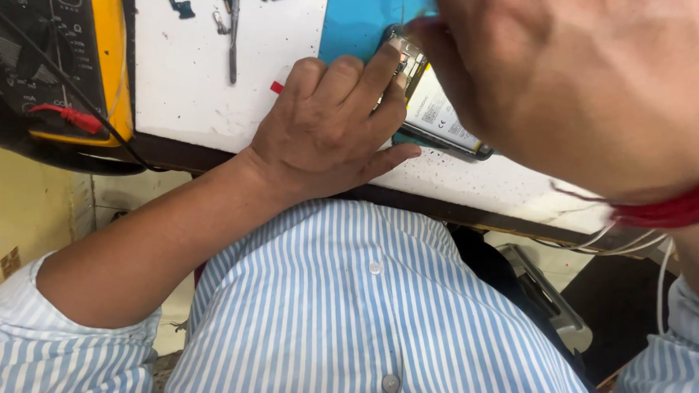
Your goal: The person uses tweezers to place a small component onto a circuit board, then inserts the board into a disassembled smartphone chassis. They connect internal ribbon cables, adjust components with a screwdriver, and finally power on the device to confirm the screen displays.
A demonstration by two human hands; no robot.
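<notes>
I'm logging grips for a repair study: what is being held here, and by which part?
The left hand pins the opened phone at its near left edge. The right hand hides its own hold.

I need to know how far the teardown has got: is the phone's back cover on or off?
Off. The phone lies with its battery and inner parts bare, pinned by the left hand; the right hand hides its top.
</notes>
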